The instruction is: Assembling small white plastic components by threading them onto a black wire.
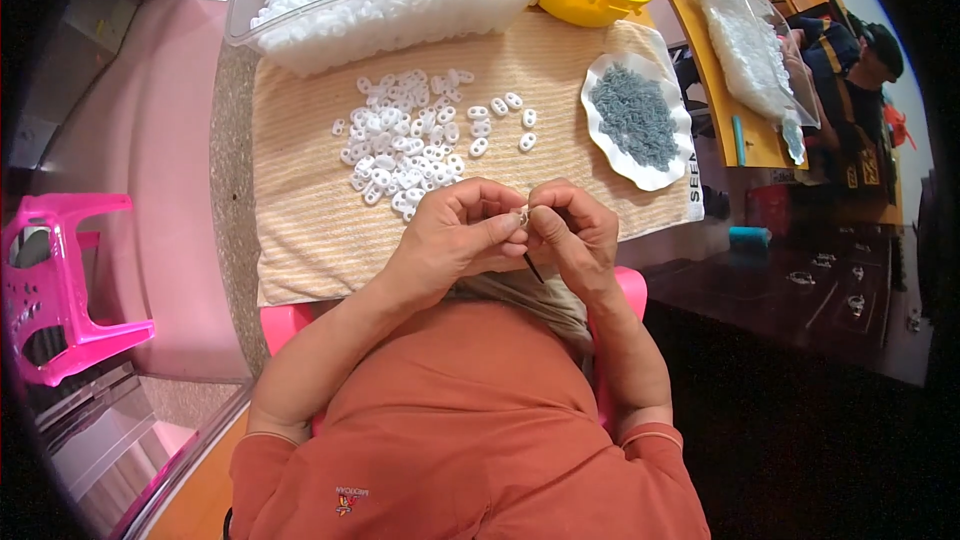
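Note:
My left hand (455, 232) and my right hand (578, 236) meet at the near edge of a striped towel (300, 240), fingertips pinched together. Between them is a small pale piece (525, 215), mostly covered by the fingers. A thin black stick-like tool (534, 268) points down from beneath the fingertips; which hand bears it I cannot tell. Just beyond my left hand lies a loose pile of white oval plastic pieces with two holes (400, 135). Several more ovals (479, 128) lie apart, right of the pile. A white wavy-rimmed plate (683, 130) holds small grey-blue pieces (635, 115).
At the far edge stands a see-through bin (400, 10) full of white pieces, beside a yellow basin (585, 8). A pink stool (75, 285) is at left. Far right, a person in a dark cap (882, 48) sits by another table (705, 60) with a heaped tray.

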Motion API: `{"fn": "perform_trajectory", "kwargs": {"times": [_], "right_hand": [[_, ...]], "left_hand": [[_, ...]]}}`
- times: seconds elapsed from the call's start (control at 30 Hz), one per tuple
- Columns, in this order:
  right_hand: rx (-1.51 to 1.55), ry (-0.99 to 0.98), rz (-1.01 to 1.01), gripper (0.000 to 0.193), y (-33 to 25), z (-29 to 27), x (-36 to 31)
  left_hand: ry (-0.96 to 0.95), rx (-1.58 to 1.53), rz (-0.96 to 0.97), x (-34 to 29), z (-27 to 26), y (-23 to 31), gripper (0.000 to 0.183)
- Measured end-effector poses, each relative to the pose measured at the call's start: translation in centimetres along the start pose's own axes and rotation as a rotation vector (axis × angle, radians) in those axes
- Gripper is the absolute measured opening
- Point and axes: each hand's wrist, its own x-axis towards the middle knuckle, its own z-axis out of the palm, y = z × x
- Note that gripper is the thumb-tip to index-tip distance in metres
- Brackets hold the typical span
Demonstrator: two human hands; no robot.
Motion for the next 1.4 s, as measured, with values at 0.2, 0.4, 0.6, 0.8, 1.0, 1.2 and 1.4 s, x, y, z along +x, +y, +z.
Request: {"fn": "perform_trajectory", "kwargs": {"times": [0.2,0.4,0.6,0.8,1.0,1.2,1.4], "right_hand": [[-0.040,-0.003,0.038,0.007,0.63,-0.47,0.33],[-0.040,-0.009,0.088,0.007,0.72,-0.58,0.52],[-0.072,-0.019,0.074,0.007,1.04,-0.81,0.74],[-0.046,-0.004,0.111,0.007,0.95,-0.82,0.57],[-0.055,-0.005,0.144,0.008,0.76,-0.63,0.47],[-0.067,-0.025,0.129,0.008,0.64,-0.54,0.52],[-0.042,-0.019,0.164,0.007,0.19,-0.27,0.52]], "left_hand": [[0.056,-0.050,-0.027,0.13,-0.05,0.02,0.016],[0.092,-0.082,-0.055,0.15,0.12,0.17,0.015],[0.092,-0.118,-0.030,0.21,-0.16,-0.11,0.015],[0.133,-0.146,-0.054,0.02,0.25,0.22,0.016],[0.139,-0.174,-0.072,-0.08,0.16,0.08,0.016],[0.141,-0.172,-0.062,-0.02,0.11,-0.08,0.015],[0.146,-0.169,-0.057,-0.01,0.07,-0.23,0.015]]}}
